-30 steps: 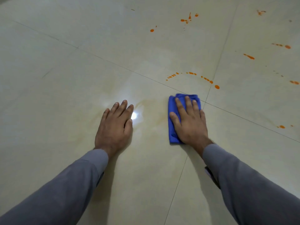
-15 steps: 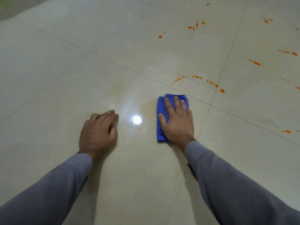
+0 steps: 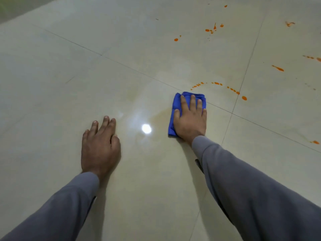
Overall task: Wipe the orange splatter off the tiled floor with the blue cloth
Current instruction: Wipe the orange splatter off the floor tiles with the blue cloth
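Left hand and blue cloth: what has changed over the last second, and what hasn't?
The left hand curled half a second ago and now lies flat on the tiled floor again, fingers straight. The right hand slid the blue cloth slightly toward the left hand and back forward, never letting go. The arc of orange drops beyond the cloth is unwiped, as are the farther splatters.

No legible text, label, brand, number or sign anywhere in view.
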